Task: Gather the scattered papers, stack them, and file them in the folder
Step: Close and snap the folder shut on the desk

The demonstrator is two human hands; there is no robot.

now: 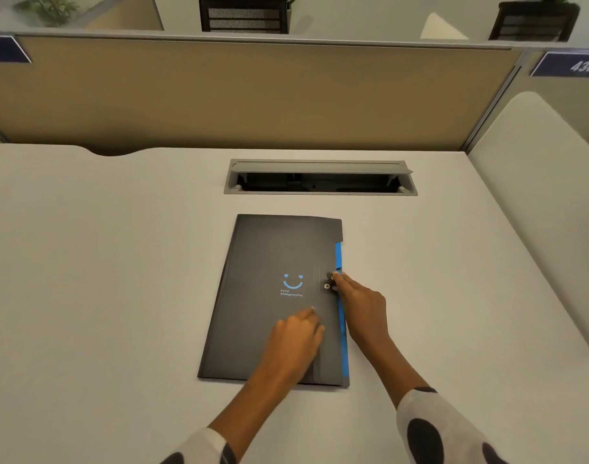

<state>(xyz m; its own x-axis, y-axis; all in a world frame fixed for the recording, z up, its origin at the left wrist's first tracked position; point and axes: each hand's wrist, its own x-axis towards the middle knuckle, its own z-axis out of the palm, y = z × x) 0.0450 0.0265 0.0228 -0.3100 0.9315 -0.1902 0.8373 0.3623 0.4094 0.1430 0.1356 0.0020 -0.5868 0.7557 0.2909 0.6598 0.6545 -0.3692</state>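
A dark grey folder with a blue smiley print and a blue right edge lies closed and flat on the white desk. My left hand rests palm down on its lower cover, fingers together. My right hand is at the folder's right edge, its fingertips pinching the small black snap tab next to a metal stud. No loose papers show anywhere on the desk.
A grey cable hatch stands open in the desk behind the folder. A tan partition walls off the back. A pale cushioned seat runs along the right side.
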